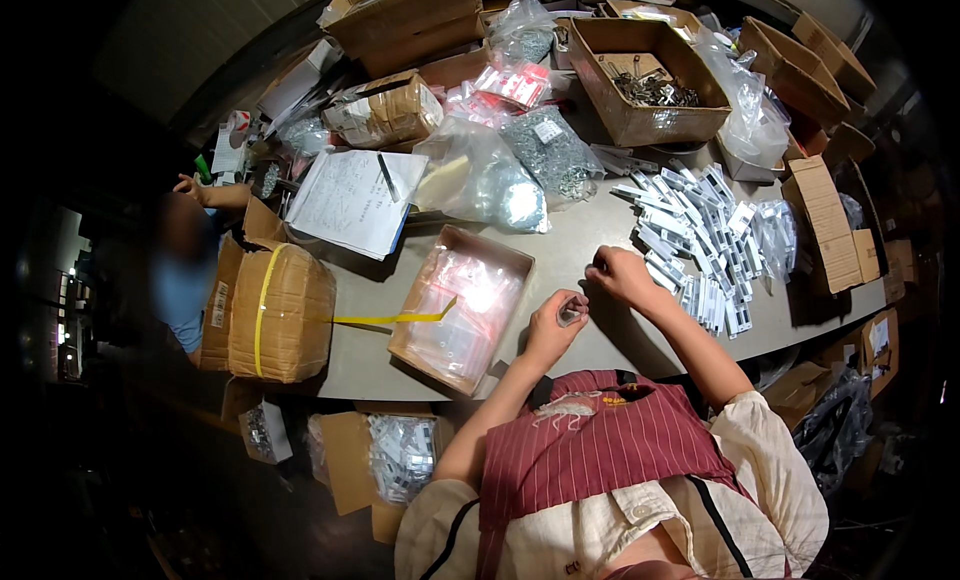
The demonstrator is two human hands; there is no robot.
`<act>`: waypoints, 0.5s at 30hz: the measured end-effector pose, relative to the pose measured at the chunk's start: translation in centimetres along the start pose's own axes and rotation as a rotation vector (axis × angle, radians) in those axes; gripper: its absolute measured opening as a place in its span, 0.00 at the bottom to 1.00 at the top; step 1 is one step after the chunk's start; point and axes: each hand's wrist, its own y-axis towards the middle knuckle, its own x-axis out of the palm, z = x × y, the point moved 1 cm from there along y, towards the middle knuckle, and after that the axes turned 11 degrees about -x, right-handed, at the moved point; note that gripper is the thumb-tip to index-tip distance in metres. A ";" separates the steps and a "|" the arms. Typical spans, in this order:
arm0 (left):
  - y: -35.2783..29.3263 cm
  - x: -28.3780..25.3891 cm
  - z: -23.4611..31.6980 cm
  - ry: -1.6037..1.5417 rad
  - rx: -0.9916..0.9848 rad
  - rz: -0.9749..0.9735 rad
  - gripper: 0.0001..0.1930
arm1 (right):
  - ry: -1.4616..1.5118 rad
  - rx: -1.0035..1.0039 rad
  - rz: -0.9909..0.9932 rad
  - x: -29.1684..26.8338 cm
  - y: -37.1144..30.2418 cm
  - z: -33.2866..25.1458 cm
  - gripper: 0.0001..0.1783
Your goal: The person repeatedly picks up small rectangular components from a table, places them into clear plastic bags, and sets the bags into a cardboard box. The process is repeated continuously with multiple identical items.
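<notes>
1. Your flat grey bench (590, 223) carries an open, rectangular brown cardboard box (430, 370).
2. Well right of the box: piled white-and-grey oblong pieces (690, 240).
3. Right of the box: your right hand (618, 275), fingers curled, grip untellable.
4. Nearer the box, your left hand (550, 330) grips a small, greyish, see-through object (568, 312); handling it seems the step, next calling for steady fingers.

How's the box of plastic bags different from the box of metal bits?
The box of bags holds flat, clear bags; the box of metal bits holds a loose pile of small pieces.
A yellow strap reaches over the box of bags, but not over the box of metal bits, which sits farther back.
Both are brown cardboard with open tops.
</notes>
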 end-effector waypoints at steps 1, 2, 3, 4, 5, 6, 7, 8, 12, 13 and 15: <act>0.0 0.0 0.1 0.020 0.008 0.003 0.14 | -0.038 -0.020 0.003 1.1 -0.2 0.9 0.14; 0.0 -0.1 0.2 0.040 0.015 0.006 0.14 | -0.076 -0.038 0.007 2.3 -0.6 1.7 0.15; -0.2 -0.1 0.2 0.057 0.024 0.016 0.13 | -0.114 -0.064 0.006 2.6 -0.6 1.4 0.15; -0.2 -0.2 -0.1 0.062 0.051 0.053 0.14 | -0.087 -0.077 -0.004 2.7 -0.7 1.4 0.14; -0.1 -0.2 -0.5 0.067 0.079 0.090 0.14 | -0.061 -0.089 -0.014 2.8 -0.8 1.4 0.14; -0.1 -0.2 -0.8 0.073 0.102 0.126 0.15 | -0.032 -0.099 -0.027 2.5 -0.9 0.9 0.13; -0.2 -0.3 -0.6 0.087 0.101 0.142 0.15 | 0.092 -0.039 -0.021 1.8 -0.9 0.0 0.13; -0.4 -0.4 -0.4 0.102 0.101 0.157 0.15 | 0.215 0.022 -0.015 1.0 -1.0 -0.8 0.14; -0.1 -0.3 -1.1 0.230 0.005 0.164 0.15 | 0.665 0.044 0.062 -2.6 -2.6 -6.0 0.10; -0.1 -0.1 -1.1 0.237 0.016 0.153 0.15 | 0.625 -0.073 0.031 -3.6 -2.7 -7.2 0.10; 0.1 0.4 -1.0 0.253 0.043 0.128 0.15 | 0.447 -0.276 0.122 -4.0 -3.3 -7.4 0.11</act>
